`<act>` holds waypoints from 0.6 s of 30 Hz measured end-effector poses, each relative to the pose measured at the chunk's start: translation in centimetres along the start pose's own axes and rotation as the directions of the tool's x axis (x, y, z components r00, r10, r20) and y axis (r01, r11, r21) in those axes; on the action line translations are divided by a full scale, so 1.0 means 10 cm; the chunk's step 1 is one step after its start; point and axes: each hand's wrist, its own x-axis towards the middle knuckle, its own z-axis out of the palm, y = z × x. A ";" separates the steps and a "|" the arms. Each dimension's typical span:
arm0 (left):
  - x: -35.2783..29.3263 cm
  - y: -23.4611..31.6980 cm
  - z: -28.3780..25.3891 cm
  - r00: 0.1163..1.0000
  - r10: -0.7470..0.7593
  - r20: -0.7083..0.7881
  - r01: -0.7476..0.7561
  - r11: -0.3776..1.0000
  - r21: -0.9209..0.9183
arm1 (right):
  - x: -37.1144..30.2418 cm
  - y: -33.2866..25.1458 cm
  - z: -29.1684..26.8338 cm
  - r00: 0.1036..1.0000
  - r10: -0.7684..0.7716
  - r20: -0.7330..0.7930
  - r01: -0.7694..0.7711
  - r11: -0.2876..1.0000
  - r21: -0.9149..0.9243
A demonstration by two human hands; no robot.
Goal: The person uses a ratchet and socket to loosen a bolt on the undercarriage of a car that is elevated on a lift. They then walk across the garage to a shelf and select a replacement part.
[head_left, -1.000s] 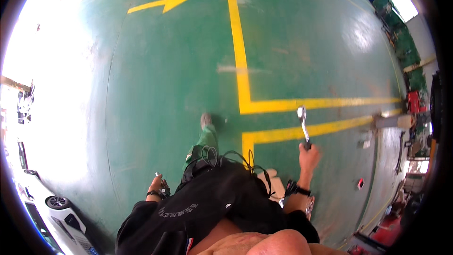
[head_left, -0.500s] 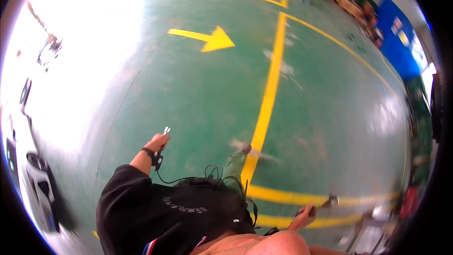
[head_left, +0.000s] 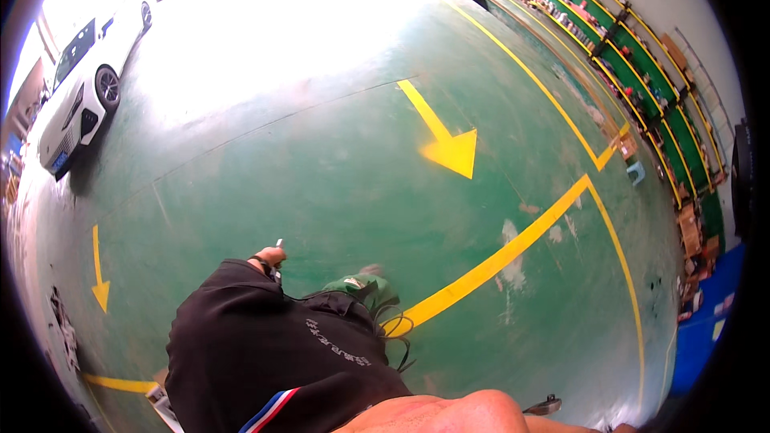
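Observation:
My left hand is closed low in front of me, left of the middle. A short silver tip of an open-ended wrench sticks up out of it. A dark band sits on that wrist, with a dark cable lower down by my waist. At the bottom edge, right of the middle, the metal head of a hand tool shows; its exact kind cannot be made out. My right hand, on that tool half a second ago, is hidden now. Below my waist one green trouser leg shows, its foot blurred.
The green floor carries yellow lines and a yellow arrow. A white car stands at far left. Shelves with many small items line the far right, a small blue stool before them. A blue panel is at right.
My view has swung left and up, bringing the white car and shelves into sight. My right hand has gone from view behind my body; its tool sits lower. The left hand still holds the wrench.

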 end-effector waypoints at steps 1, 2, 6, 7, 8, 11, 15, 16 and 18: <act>0.15 -0.13 0.03 0.999 0.048 -0.002 -0.046 0.983 0.176 | 0.26 0.00 0.22 1.000 0.031 0.005 -0.031 0.997 0.067; 0.22 -0.02 0.24 0.993 -0.107 -0.042 0.111 0.990 0.089 | 0.56 0.09 0.42 0.999 0.025 -0.027 -0.022 0.992 0.126; 0.31 0.73 0.90 0.915 -0.392 -0.093 0.382 0.918 -0.105 | 1.36 -0.27 1.08 0.997 0.034 -0.076 -0.014 0.969 0.246; 0.34 1.03 1.06 0.919 -0.387 -0.078 0.377 0.919 -0.115 | 1.51 -0.49 1.18 0.997 0.033 -0.073 -0.014 0.970 0.244; 0.35 1.36 1.28 0.928 -0.369 -0.059 0.359 0.924 -0.135 | 1.72 -0.53 1.28 0.998 0.018 -0.067 -0.003 0.976 0.220; 0.55 2.59 1.77 0.970 -0.242 -0.034 0.228 0.945 -0.234 | 2.48 -0.65 1.55 0.998 -0.008 -0.060 0.021 0.975 0.220; 0.03 5.49 2.78 0.995 0.092 0.025 -0.095 0.968 0.233 | 3.50 -0.63 2.03 0.973 0.057 -0.223 0.042 0.909 0.415; -0.02 5.93 2.94 0.982 0.189 0.008 -0.178 0.907 0.381 | 3.83 -0.50 2.19 0.971 0.086 -0.225 0.031 0.881 0.473; -0.06 6.68 3.30 0.870 0.493 -0.020 -0.368 0.675 0.640 | 4.31 -0.26 2.46 0.955 0.134 -0.266 0.045 0.817 0.575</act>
